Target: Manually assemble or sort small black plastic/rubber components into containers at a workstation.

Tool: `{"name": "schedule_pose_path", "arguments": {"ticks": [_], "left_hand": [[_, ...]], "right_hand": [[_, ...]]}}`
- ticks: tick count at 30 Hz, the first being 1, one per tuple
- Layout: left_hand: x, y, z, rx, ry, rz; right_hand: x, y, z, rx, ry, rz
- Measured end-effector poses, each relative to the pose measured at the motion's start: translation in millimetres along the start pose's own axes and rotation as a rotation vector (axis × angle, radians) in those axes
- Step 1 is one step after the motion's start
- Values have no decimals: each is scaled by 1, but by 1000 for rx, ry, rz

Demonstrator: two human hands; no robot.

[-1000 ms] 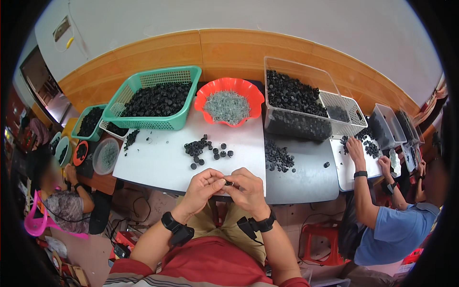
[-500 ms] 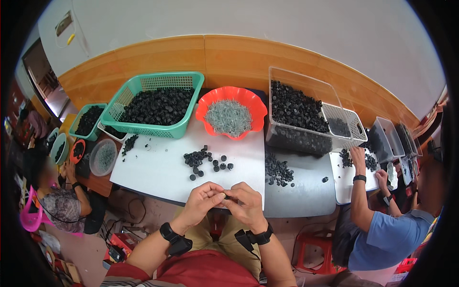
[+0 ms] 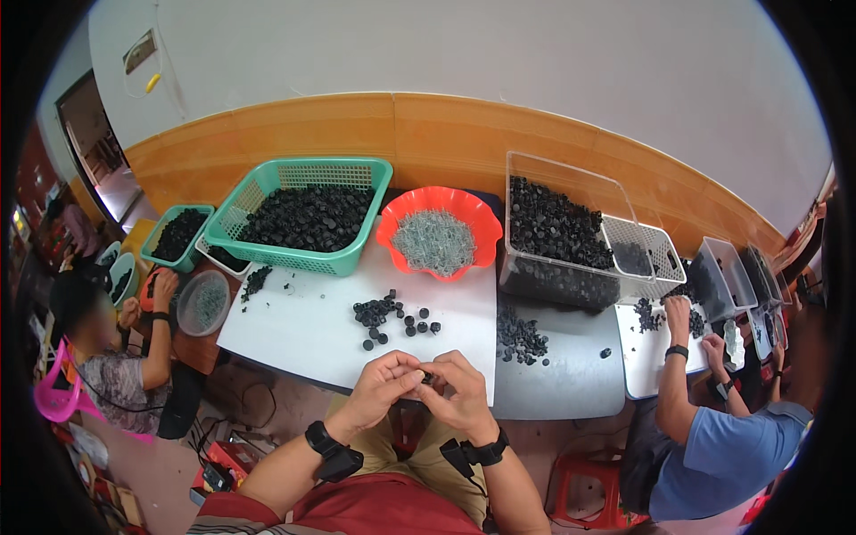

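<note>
Just over the near edge of the white board (image 3: 294, 334), my left hand (image 3: 383, 390) and my right hand (image 3: 460, 392) meet with fingertips pinched together. Between them sits a small black plastic part (image 3: 427, 377), mostly covered by the fingers. Beyond my hands lies a loose cluster of black round caps (image 3: 378, 310), with several single ones to its right. A red scalloped bowl (image 3: 484, 234) behind these holds a heap of small clear pieces (image 3: 434, 242). To its left, a green basket (image 3: 332, 261) is filled with black round parts.
At the right, a clear bin (image 3: 557, 287) of black parts stands behind a loose black pile (image 3: 520, 337) on the grey table (image 3: 557, 392). Co-workers sit on both sides, one in a blue shirt (image 3: 727, 464). A red stool (image 3: 584, 486) stands below.
The view has tilted, so the table sits lower in the picture. My hands stay joined around the black part, fingers slightly shifted. The left co-worker's hands have risen over a bowl.
</note>
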State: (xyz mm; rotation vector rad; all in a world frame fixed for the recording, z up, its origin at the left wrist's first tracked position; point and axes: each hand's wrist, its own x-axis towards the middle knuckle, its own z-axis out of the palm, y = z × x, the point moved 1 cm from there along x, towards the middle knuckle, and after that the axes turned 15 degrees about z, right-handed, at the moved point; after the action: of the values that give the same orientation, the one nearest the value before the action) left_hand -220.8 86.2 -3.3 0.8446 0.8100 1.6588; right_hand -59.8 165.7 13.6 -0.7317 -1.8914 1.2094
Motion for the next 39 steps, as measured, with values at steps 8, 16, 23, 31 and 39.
{"name": "schedule_pose_path", "arguments": {"ticks": [8, 16, 23, 31, 39], "left_hand": [[0, 4, 3, -13, -4, -14], [0, 0, 4, 36, 27, 35], [0, -3, 2, 16, 57, 57], [-1, 28, 8, 391, 127, 261], [80, 168, -58, 1385, 372, 774]], "right_hand": [[-2, 1, 1, 18, 6, -34], [-2, 2, 3, 53, 17, -16], [-2, 7, 6, 153, 53, 1], [-3, 6, 5, 150, 111, 34], [-5, 6, 5, 76, 139, 18]]}}
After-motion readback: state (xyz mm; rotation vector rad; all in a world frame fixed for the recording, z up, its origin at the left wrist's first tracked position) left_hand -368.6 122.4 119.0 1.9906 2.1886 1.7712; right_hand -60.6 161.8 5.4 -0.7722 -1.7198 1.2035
